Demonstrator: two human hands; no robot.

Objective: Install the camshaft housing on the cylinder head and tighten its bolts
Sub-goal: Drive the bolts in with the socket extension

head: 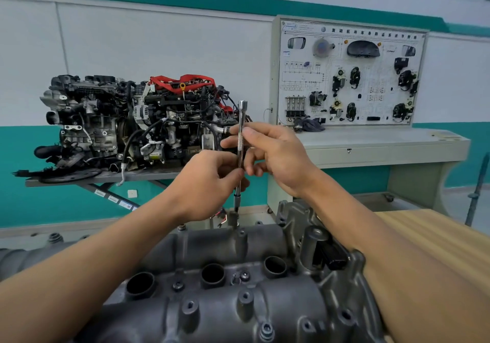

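The grey cast camshaft housing (pixel 228 305) fills the lower middle of the head view, with three round plug wells and several bolt bosses. A long chrome socket extension bar (pixel 240 141) stands upright on a boss at the housing's far edge, with its lower tip (pixel 236 207) down on the bolt there. My left hand (pixel 209 183) pinches the bar's lower part. Higher up, my right hand (pixel 270 154) holds the knurled section between thumb and fingers. A bolt head (pixel 244 276) shows between the wells.
A wooden table top (pixel 424 239) lies to the right of the housing. Behind stand two complete engines (pixel 127 120) on a lift table and a white electrical training board (pixel 347 74) on a grey desk. A dark pole (pixel 477 191) stands at far right.
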